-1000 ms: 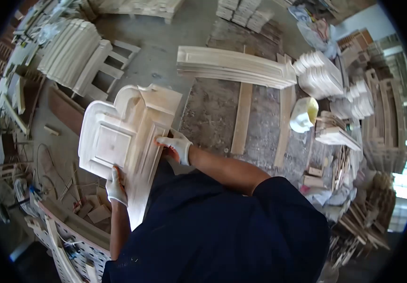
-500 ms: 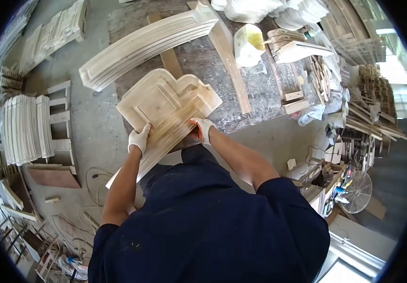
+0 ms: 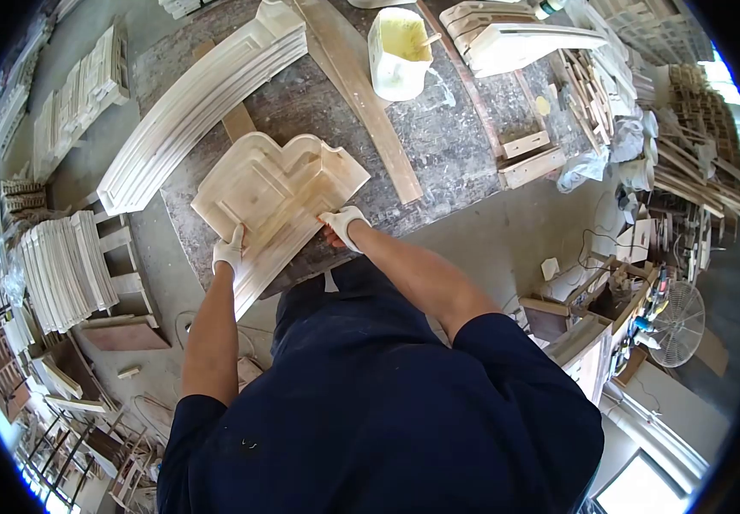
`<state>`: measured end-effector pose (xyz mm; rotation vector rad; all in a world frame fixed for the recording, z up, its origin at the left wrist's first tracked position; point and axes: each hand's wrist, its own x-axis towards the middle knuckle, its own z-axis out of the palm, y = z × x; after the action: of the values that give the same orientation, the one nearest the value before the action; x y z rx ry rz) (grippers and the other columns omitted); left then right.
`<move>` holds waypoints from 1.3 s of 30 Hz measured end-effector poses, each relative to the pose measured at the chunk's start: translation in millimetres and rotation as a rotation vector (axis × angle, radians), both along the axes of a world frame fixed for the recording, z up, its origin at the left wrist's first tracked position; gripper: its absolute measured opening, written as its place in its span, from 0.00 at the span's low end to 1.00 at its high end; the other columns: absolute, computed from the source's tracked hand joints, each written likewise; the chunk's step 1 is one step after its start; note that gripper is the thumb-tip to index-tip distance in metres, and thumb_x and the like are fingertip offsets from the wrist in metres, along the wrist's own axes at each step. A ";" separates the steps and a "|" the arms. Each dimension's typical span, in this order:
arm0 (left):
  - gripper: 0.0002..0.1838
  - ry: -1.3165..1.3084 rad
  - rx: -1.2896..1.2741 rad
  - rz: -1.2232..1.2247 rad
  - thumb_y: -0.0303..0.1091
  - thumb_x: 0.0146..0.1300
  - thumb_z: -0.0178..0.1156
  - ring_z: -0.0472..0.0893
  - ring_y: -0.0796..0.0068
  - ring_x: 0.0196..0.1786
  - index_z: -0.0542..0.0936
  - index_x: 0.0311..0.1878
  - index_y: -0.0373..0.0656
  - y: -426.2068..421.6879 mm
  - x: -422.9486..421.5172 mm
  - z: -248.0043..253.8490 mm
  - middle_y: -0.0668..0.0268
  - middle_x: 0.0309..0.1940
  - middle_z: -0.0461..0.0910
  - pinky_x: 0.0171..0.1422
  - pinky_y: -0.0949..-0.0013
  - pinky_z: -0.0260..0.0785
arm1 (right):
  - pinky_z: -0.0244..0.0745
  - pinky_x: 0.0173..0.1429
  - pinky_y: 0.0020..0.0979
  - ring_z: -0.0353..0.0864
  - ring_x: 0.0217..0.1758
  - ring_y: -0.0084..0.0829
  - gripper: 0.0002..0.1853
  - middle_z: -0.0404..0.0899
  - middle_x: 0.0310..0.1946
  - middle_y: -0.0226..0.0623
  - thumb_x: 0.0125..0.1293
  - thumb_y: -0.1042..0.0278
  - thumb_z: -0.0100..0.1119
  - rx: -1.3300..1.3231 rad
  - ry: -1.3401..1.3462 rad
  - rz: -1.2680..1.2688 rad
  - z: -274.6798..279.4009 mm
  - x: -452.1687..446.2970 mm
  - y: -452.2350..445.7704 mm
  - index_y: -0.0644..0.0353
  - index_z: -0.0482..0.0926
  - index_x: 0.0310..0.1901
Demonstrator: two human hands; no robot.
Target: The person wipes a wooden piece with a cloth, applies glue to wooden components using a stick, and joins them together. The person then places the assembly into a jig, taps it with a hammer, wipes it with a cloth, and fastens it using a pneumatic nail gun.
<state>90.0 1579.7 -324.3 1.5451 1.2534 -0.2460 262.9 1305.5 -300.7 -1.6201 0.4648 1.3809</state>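
Note:
A carved wooden panel (image 3: 254,184) with a scalloped top edge and raised moulding lies tilted in front of me, over the near edge of the workbench (image 3: 460,184). My left hand (image 3: 228,249), in a white glove, grips its left lower side with the thumb on top. On the right lower side, my right hand (image 3: 344,228), in a white glove with orange at the fingers, is closed on the panel's edge. The undersides of both grips are hidden. Beyond the panel rests a stack of curved wooden mouldings (image 3: 203,107).
A white tub of yellowish paste (image 3: 400,53) stands on the bench beside a long wooden strip (image 3: 361,103). Shaped wooden parts (image 3: 515,43) lie at the back right. Stacked panels (image 3: 65,270) are on the left, a fan (image 3: 677,325) on the right.
My view has turned and shifted, so the bench items appear further left. The panel, still in both hands, appears a little further left and flatter toward the bench.

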 end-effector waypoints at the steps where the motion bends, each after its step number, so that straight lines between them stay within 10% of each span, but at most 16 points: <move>1: 0.37 -0.030 0.008 0.000 0.69 0.57 0.64 0.83 0.72 0.35 0.85 0.43 0.35 0.1 -0.4 -1.9 0.61 0.31 0.86 0.41 0.68 0.73 | 0.76 0.22 0.33 0.78 0.18 0.31 0.14 0.80 0.22 0.35 0.62 0.56 0.66 -0.079 -0.078 0.072 19.1 0.7 0.7 0.59 0.79 0.33; 14: 0.25 0.253 0.282 -0.448 0.55 0.62 0.59 0.85 0.64 0.40 0.86 0.39 0.38 0.3 -4.8 66.6 0.56 0.35 0.87 0.47 0.61 0.74 | 0.77 0.28 0.30 0.80 0.24 0.26 0.06 0.82 0.27 0.34 0.70 0.69 0.52 0.062 -0.102 0.016 36.2 -13.4 -78.9 0.57 0.79 0.37; 20: 0.21 -0.222 -0.123 0.084 0.50 0.71 0.56 0.81 0.72 0.50 0.79 0.58 0.46 -58.6 -10.3 115.8 0.65 0.54 0.82 0.52 0.67 0.71 | 0.79 0.43 0.28 0.84 0.41 0.30 0.14 0.83 0.42 0.42 0.68 0.76 0.47 0.394 -0.195 -0.171 78.1 -34.5 -36.4 0.58 0.78 0.51; 23: 0.45 -0.462 -0.485 0.341 0.63 0.66 0.58 0.73 0.66 0.61 0.52 0.78 0.55 -112.9 16.1 116.0 0.61 0.72 0.63 0.57 0.59 0.72 | 0.76 0.54 0.35 0.81 0.54 0.43 0.25 0.81 0.49 0.49 0.64 0.80 0.46 0.626 -0.653 0.233 115.6 -55.2 23.7 0.58 0.72 0.63; 24: 0.41 -0.507 -0.496 0.507 0.63 0.65 0.60 0.76 0.64 0.56 0.60 0.74 0.53 -132.8 40.9 132.4 0.62 0.67 0.68 0.54 0.58 0.74 | 0.74 0.57 0.38 0.80 0.57 0.47 0.28 0.80 0.51 0.51 0.63 0.80 0.46 0.565 -0.695 0.545 157.4 -51.2 36.8 0.57 0.70 0.66; 27: 0.31 -0.681 -0.583 0.681 0.62 0.63 0.63 0.79 0.63 0.49 0.71 0.57 0.49 -113.4 61.8 163.4 0.64 0.54 0.75 0.46 0.58 0.77 | 0.73 0.58 0.40 0.77 0.59 0.50 0.25 0.78 0.54 0.52 0.61 0.77 0.48 0.671 -0.748 0.394 144.3 -71.0 57.8 0.60 0.71 0.63; 34: 0.34 -0.697 -0.708 0.613 0.64 0.64 0.60 0.78 0.68 0.47 0.73 0.61 0.46 -111.1 71.3 123.1 0.64 0.55 0.79 0.56 0.64 0.68 | 0.79 0.45 0.28 0.83 0.41 0.24 0.15 0.84 0.39 0.39 0.64 0.73 0.56 0.678 -0.308 0.261 179.3 -48.0 26.0 0.64 0.79 0.53; 37: 0.26 -0.566 -0.221 0.673 0.54 0.66 0.63 0.78 0.72 0.45 0.77 0.56 0.43 -84.7 51.6 94.1 0.67 0.47 0.81 0.50 0.69 0.67 | 0.79 0.41 0.26 0.84 0.37 0.24 0.07 0.84 0.39 0.35 0.70 0.72 0.58 0.735 -0.046 0.159 195.8 -61.9 3.2 0.63 0.84 0.42; 39: 0.33 -0.507 0.128 0.423 0.52 0.64 0.65 0.77 0.68 0.52 0.73 0.64 0.38 -41.8 15.3 65.0 0.60 0.53 0.78 0.58 0.67 0.68 | 0.81 0.39 0.26 0.84 0.36 0.27 0.15 0.84 0.40 0.38 0.70 0.75 0.54 0.581 -0.088 0.155 187.0 -63.9 -7.6 0.62 0.78 0.57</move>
<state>105.4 1537.9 -259.3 1.2949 1.1611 0.4801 198.9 1297.9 -113.7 -1.2434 -0.1176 1.3866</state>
